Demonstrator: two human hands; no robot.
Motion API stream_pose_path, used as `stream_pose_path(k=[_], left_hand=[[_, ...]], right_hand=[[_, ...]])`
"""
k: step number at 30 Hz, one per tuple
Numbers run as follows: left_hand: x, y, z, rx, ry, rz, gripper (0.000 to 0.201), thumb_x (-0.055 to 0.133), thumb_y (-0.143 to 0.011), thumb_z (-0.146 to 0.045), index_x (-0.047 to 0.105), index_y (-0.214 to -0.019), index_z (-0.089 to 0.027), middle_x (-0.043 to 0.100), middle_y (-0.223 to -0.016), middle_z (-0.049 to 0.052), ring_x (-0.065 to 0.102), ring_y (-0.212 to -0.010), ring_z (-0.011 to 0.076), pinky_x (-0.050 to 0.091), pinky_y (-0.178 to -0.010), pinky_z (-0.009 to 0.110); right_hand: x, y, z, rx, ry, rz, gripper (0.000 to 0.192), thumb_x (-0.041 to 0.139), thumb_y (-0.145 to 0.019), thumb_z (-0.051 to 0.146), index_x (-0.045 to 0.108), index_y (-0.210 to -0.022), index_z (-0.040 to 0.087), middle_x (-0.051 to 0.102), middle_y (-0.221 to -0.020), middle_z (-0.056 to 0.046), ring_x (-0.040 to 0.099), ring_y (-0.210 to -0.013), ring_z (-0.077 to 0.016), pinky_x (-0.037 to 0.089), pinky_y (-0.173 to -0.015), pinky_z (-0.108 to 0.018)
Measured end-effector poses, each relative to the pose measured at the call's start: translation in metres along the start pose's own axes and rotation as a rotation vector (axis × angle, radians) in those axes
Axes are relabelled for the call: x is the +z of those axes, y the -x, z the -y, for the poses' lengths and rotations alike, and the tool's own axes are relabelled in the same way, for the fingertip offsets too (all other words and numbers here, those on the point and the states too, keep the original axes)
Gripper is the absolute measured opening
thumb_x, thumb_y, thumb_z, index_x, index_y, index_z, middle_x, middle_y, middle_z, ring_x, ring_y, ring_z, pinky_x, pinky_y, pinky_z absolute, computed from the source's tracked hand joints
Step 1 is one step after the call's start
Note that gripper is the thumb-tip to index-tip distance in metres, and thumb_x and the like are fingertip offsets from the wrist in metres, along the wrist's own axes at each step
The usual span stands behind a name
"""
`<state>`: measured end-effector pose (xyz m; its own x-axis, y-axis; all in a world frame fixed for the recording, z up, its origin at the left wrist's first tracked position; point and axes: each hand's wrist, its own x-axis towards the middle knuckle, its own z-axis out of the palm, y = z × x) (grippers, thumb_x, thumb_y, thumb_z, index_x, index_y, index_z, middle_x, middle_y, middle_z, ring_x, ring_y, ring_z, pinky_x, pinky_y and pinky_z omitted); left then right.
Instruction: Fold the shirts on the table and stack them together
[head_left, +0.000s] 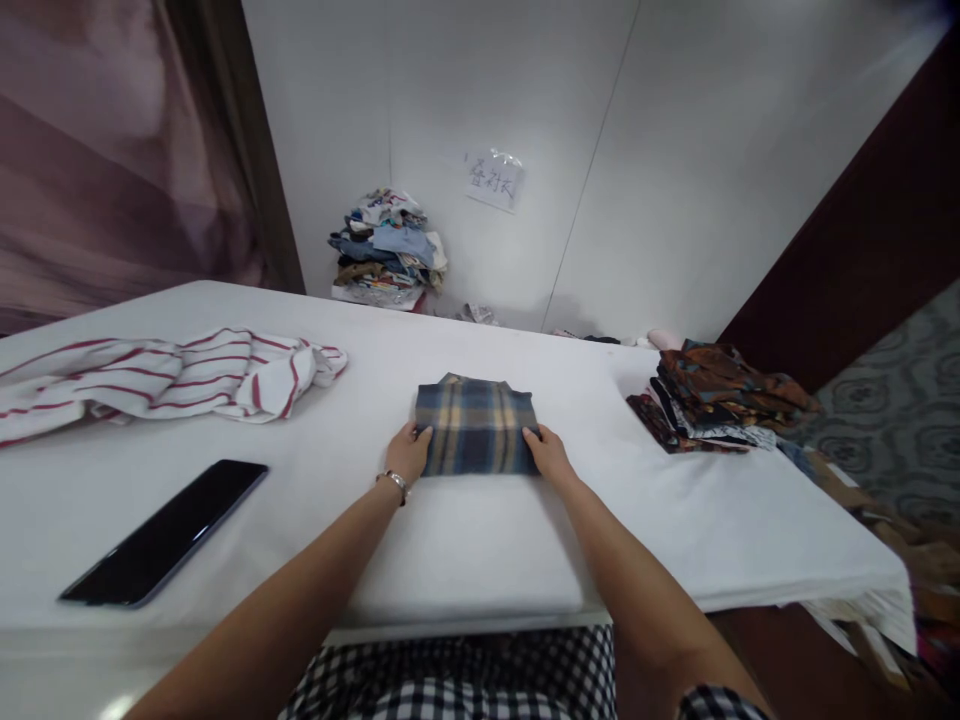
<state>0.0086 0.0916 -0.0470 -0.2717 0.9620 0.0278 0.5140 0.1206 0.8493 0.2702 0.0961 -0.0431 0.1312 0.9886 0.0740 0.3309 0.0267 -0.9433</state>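
Observation:
A plaid shirt [478,428] in blue, tan and dark tones lies folded into a neat rectangle on the white-covered table. My left hand [409,452] grips its left edge, thumb on top and fingers tucked out of sight beneath. On the opposite edge, my right hand [546,452] holds the cloth the same way, with the thumb over it. The collar end points away from me. A bracelet [394,485] circles my left wrist.
A crumpled white shirt with red stripes [217,372] lies at left, behind a black phone [165,532]. Folded clothes [720,395] are stacked at right. Another clothes pile [390,250] rises beyond the far edge, near a paper sign [495,180] on the wall. The table's front edge [472,625] is close to me.

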Motion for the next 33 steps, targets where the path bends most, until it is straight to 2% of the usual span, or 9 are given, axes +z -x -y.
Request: stream_pose_path(k=[7, 10, 13, 16, 19, 24, 27, 30, 33], left_hand=[[-0.004, 0.016, 0.0, -0.025, 0.063, 0.024, 0.023, 0.048, -0.081, -0.028, 0.061, -0.1, -0.021, 0.071, -0.101, 0.008, 0.065, -0.097, 0.025, 0.048, -0.085, 0.034], [-0.006, 0.017, 0.004, -0.065, 0.106, 0.056, 0.029, 0.05, -0.081, -0.032, 0.06, -0.104, -0.018, 0.071, -0.098, 0.01, 0.066, -0.09, 0.0246, 0.049, -0.08, 0.034], [-0.006, 0.014, 0.004, -0.096, 0.149, 0.062, 0.034, 0.05, -0.082, -0.042, 0.062, -0.101, -0.016, 0.072, -0.096, 0.01, 0.067, -0.09, 0.0248, 0.05, -0.077, 0.033], [-0.005, 0.009, 0.002, -0.105, 0.17, 0.057, 0.036, 0.052, -0.08, -0.047, 0.063, -0.095, -0.016, 0.072, -0.093, 0.01, 0.066, -0.091, 0.0256, 0.05, -0.077, 0.033], [-0.006, 0.007, -0.006, -0.092, 0.173, 0.049, 0.034, 0.055, -0.077, -0.045, 0.064, -0.094, -0.016, 0.072, -0.092, 0.009, 0.065, -0.092, 0.0266, 0.05, -0.08, 0.035], [-0.025, 0.031, -0.027, 0.127, 0.272, 0.081, 0.045, 0.052, -0.079, -0.048, 0.058, -0.112, -0.018, 0.069, -0.108, 0.007, 0.061, -0.102, 0.0253, 0.048, -0.091, 0.035], [-0.044, 0.06, -0.024, 0.289, 0.304, 0.208, 0.054, 0.055, -0.079, -0.049, 0.051, -0.122, -0.018, 0.063, -0.121, 0.008, 0.057, -0.111, 0.0254, 0.045, -0.098, 0.038], [-0.058, 0.081, -0.011, 0.195, 0.314, 0.346, 0.063, 0.064, -0.074, -0.048, 0.048, -0.126, -0.018, 0.061, -0.124, 0.01, 0.056, -0.114, 0.0282, 0.044, -0.101, 0.042], [-0.063, 0.084, -0.005, 0.051, 0.415, 0.319, 0.075, 0.068, -0.07, -0.049, 0.042, -0.133, -0.017, 0.058, -0.129, 0.013, 0.054, -0.118, 0.0303, 0.045, -0.1, 0.044]], right_hand=[[-0.003, 0.017, -0.007, -0.083, 0.201, 0.022, 0.034, 0.046, -0.081, 0.051, 0.064, -0.077, 0.021, 0.065, -0.075, -0.002, 0.056, -0.074, -0.0214, 0.043, -0.071, -0.033], [-0.008, 0.02, -0.014, -0.029, 0.104, 0.008, 0.04, 0.055, -0.078, 0.053, 0.066, -0.1, 0.023, 0.068, -0.081, -0.003, 0.06, -0.08, -0.0228, 0.044, -0.078, -0.035], [-0.014, 0.016, -0.017, 0.124, 0.028, -0.042, 0.071, 0.062, -0.073, 0.056, 0.05, -0.133, 0.02, 0.069, -0.089, -0.006, 0.063, -0.087, -0.0239, 0.045, -0.084, -0.036], [-0.015, 0.006, -0.016, 0.19, 0.046, -0.063, 0.082, 0.063, -0.073, 0.057, 0.042, -0.14, 0.016, 0.069, -0.094, -0.009, 0.064, -0.092, -0.0247, 0.045, -0.085, -0.035], [-0.011, 0.0, -0.009, 0.177, -0.076, -0.043, 0.082, 0.065, -0.071, 0.052, 0.041, -0.14, 0.015, 0.066, -0.078, -0.004, 0.063, -0.077, -0.0213, 0.047, -0.073, -0.032], [-0.017, 0.022, 0.013, -0.003, -0.309, -0.072, 0.084, 0.069, -0.068, 0.044, 0.037, -0.142, 0.019, 0.042, -0.055, 0.01, 0.046, -0.053, -0.0111, 0.039, -0.058, -0.025], [-0.033, 0.051, 0.014, 0.002, -0.377, -0.007, 0.091, 0.072, -0.068, 0.043, 0.029, -0.146, 0.023, 0.051, -0.06, 0.008, 0.052, -0.059, -0.0129, 0.042, -0.064, -0.027], [-0.046, 0.073, 0.007, 0.142, -0.393, 0.071, 0.097, 0.073, -0.069, 0.045, 0.022, -0.148, 0.022, 0.062, -0.068, 0.003, 0.061, -0.072, -0.0187, 0.046, -0.073, -0.033], [-0.048, 0.078, 0.007, 0.188, -0.403, 0.108, 0.098, 0.075, -0.069, 0.045, 0.022, -0.148, 0.022, 0.068, -0.081, -0.002, 0.064, -0.086, -0.0223, 0.047, -0.081, -0.036]])
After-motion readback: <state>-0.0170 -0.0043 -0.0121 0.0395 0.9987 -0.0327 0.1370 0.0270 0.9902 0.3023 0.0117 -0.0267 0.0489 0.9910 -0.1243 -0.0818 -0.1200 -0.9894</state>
